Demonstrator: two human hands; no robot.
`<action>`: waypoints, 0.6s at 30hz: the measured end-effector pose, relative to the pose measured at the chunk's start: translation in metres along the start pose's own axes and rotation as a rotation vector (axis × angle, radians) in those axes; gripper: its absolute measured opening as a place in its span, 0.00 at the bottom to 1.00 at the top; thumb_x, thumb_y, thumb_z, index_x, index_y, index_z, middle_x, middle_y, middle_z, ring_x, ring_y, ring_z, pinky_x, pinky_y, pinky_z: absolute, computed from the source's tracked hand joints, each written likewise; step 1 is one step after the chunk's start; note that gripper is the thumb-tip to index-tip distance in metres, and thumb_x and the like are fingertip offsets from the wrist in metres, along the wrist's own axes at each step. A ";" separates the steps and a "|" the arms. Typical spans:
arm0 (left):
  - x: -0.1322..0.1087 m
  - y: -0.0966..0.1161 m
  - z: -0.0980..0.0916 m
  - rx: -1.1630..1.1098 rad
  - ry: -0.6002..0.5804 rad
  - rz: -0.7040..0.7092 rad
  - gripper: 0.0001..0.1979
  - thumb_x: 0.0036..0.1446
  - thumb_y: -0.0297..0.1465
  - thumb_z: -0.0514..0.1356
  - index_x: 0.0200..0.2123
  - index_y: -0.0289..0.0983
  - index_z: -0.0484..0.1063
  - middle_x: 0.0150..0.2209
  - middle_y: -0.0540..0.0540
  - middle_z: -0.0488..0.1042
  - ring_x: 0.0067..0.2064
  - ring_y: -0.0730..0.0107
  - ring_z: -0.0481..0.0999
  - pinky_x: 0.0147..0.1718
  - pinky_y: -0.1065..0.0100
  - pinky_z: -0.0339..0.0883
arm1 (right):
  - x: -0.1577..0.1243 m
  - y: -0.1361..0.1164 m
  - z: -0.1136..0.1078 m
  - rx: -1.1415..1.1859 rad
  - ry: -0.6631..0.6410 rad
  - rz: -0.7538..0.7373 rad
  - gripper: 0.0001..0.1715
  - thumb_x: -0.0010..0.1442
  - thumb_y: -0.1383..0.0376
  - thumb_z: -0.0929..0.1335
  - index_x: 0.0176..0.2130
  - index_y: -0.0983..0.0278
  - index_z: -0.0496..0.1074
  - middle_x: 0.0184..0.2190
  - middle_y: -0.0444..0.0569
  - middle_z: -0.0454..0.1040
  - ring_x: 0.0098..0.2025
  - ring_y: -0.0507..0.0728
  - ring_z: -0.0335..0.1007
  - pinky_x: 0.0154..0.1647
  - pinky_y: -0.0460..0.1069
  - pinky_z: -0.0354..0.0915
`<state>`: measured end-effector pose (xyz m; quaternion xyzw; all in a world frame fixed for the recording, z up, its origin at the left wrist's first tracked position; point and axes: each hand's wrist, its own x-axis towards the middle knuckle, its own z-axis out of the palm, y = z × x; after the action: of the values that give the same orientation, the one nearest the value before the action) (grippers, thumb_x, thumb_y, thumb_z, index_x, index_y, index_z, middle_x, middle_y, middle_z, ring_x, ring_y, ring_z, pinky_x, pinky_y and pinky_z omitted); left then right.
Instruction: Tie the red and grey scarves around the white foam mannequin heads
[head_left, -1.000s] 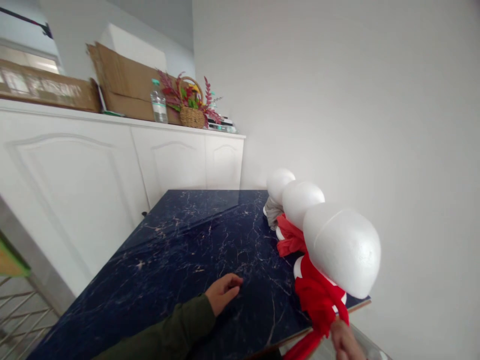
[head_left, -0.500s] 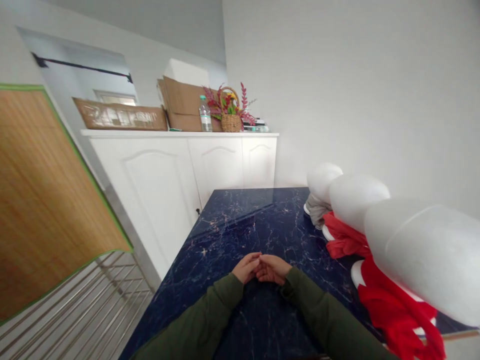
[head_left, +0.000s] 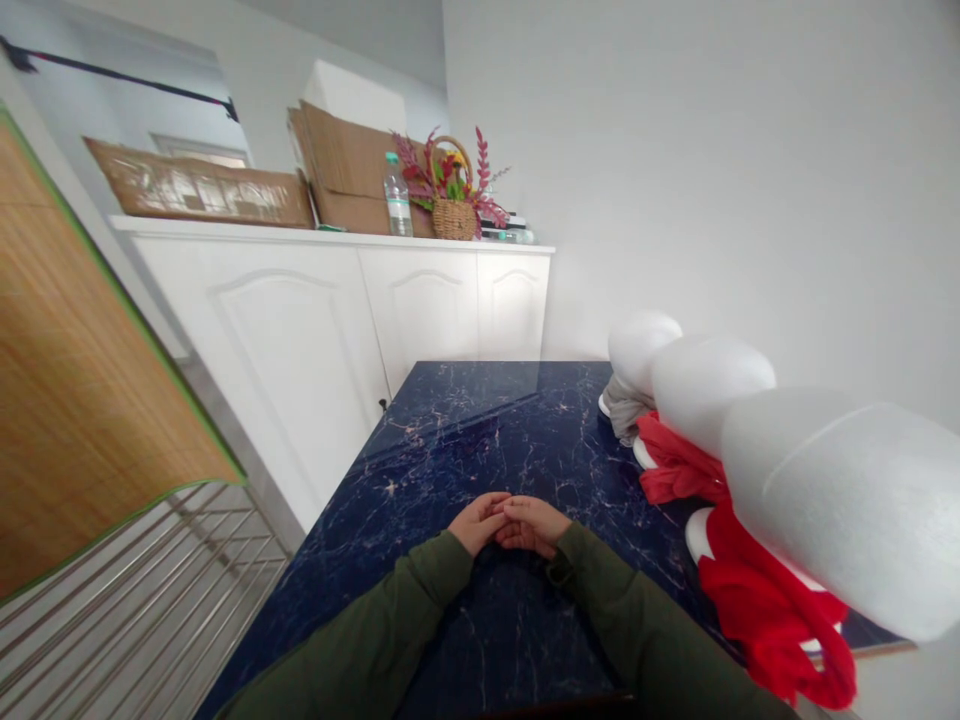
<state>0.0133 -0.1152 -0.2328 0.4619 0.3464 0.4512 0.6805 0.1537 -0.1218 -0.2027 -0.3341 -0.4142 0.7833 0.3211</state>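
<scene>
My left hand (head_left: 478, 522) and my right hand (head_left: 532, 524) rest together near the front of the dark blue marbled table (head_left: 450, 450). Their fingers are curled and overlap in the middle, the fingertips of one touching the other. Nothing shows between them, though the inside of the palms is partly hidden. To the right of my hands stand white foam mannequin heads (head_left: 840, 500) in a row. Red cloth (head_left: 757, 590) is tied round the necks of the two nearer ones, and grey cloth (head_left: 627, 406) round the farthest neck.
Beyond the table runs a white cabinet (head_left: 285, 330). On its top are cardboard boxes (head_left: 349, 160), a water bottle (head_left: 398, 200) and a wicker basket of flowers (head_left: 454, 218). On the left are a metal rack (head_left: 172, 560) and a bamboo mat (head_left: 82, 370) with green edging.
The view has tilted and shifted slightly, so the cabinet and heads sit higher and a little farther left. My hands stay joined on the table.
</scene>
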 end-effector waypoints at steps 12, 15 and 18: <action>-0.001 0.003 0.000 0.054 -0.013 -0.015 0.26 0.33 0.35 0.68 0.38 0.34 0.65 0.33 0.46 0.72 0.35 0.68 0.71 0.37 0.66 0.62 | 0.001 0.000 0.000 -0.035 0.032 0.024 0.16 0.42 0.63 0.72 0.30 0.68 0.66 0.19 0.44 0.70 0.23 0.48 0.68 0.29 0.46 0.63; -0.002 0.004 0.001 0.058 -0.014 -0.017 0.25 0.34 0.35 0.67 0.38 0.34 0.65 0.33 0.46 0.72 0.35 0.68 0.71 0.37 0.66 0.61 | 0.001 0.000 0.001 -0.041 0.042 0.027 0.14 0.42 0.64 0.71 0.30 0.67 0.66 0.19 0.44 0.70 0.23 0.49 0.68 0.28 0.46 0.63; -0.002 0.004 0.001 0.059 -0.020 -0.010 0.24 0.35 0.35 0.67 0.38 0.34 0.65 0.33 0.45 0.72 0.36 0.67 0.71 0.38 0.65 0.61 | 0.002 0.001 0.000 -0.040 0.047 0.024 0.14 0.42 0.64 0.71 0.30 0.68 0.66 0.19 0.44 0.70 0.23 0.49 0.68 0.28 0.46 0.63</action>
<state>0.0121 -0.1167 -0.2290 0.4847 0.3550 0.4326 0.6722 0.1522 -0.1205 -0.2046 -0.3636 -0.4181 0.7707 0.3146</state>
